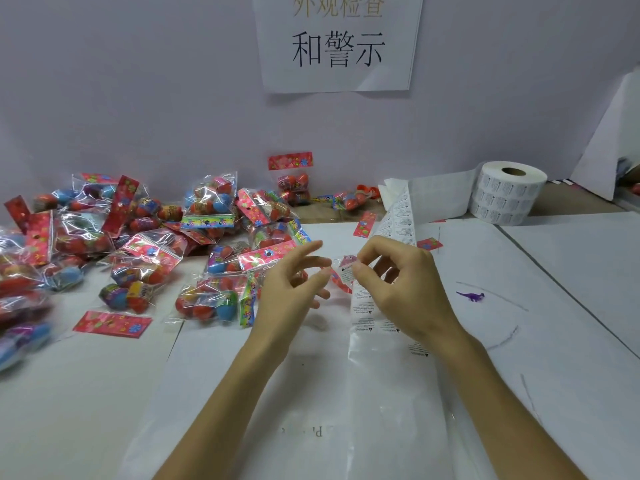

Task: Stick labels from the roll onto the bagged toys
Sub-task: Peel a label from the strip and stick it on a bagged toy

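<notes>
A white paper-covered table [519, 341] fills the room's near side, under a wall sign [337, 43] with Chinese characters. Bagged toys [145, 251] lie heaped over its left half. The label roll [507, 192] stands at the far right, its backing strip [391, 271] trailing down toward the person. The right hand [401, 289] pinches a single label [346, 271] between thumb and forefinger, just beside the strip. The left hand [291, 289] hovers close, fingers spread, gripping nothing. A tiny purple dinosaur [471, 296] sits to the right.

Glossy crinkled clear plastic toy bags [207, 202]; matt paper label roll [509, 195]; shiny backing strip [388, 341].
</notes>
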Tool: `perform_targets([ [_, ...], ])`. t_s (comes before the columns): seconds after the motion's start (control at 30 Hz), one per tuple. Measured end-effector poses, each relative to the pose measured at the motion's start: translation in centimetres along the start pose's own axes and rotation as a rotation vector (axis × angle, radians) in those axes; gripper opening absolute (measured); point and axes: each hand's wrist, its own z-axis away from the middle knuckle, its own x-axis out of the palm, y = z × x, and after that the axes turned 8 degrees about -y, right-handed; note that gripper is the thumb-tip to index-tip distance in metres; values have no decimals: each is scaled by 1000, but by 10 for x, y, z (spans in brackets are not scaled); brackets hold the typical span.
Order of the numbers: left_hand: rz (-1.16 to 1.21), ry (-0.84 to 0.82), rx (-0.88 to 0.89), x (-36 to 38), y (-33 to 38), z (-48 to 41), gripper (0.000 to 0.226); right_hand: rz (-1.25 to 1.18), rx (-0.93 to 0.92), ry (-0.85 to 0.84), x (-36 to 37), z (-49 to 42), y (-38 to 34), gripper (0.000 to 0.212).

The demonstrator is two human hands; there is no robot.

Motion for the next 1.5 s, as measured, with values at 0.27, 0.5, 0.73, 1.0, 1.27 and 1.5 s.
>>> perform_targets([
  [0.27,-139,-187,104,-1,5,3,10,127,-35,-65,-2,2,1,19],
  [0.5,43,-115,55,-1,9,3,10,113,103,-60,-1,-2,6,45],
  [0.73,151,-44,-4,-2,10,2,15,-77,101,26,-3,-3,0,4],
  [1.0,-214,27,121,-1,-2,-1,42,-1,-37,101,2,0,-11,14],
  [1.27,-906,382,-64,-36,-24,-12,51,-74,-41,139,-2,0,-16,9],
  [1.5,-1056,252,-194,-29,-23,-8,56,-51,-6,62,4,1,-11,12],
])
